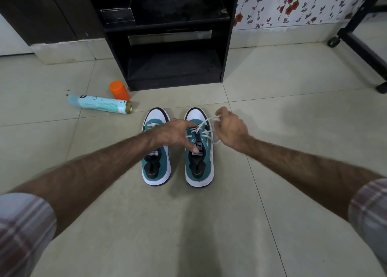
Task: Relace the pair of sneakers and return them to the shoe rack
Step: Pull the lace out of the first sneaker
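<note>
Plaid sleeves [25, 230] frame the bottom corners of the head view, and two bare forearms reach forward over the tiled floor [272, 100] toward the pair of sneakers, which stand side by side, toes pointing at the shoe rack [173, 35].

The left hand [176, 134] crosses over the left sneaker [156, 167] to reach the right sneaker [200, 169]. Its thumb presses on the tongue label while its fingers pinch the white lace [204, 128] near the upper eyelets, most likely to pin the shoe and keep the crossings tight. The right hand [230, 128] is raised just beside the toe of that shoe, fingers curled round a loop of the same lace and drawing it out to the side. This looks like tightening or the start of a bow. How the ends are threaded under the fingers cannot be told.

The left sneaker appears already laced, with white crossings showing past the left wrist, so the work seems well along. Both shoes sit close in front of the rack's open lower shelf, a short carry once the knot is done.

Off to the left, well apart from the shoes, a spray can [100, 104] lies on its side with an orange cap [119, 90] near it.
</note>
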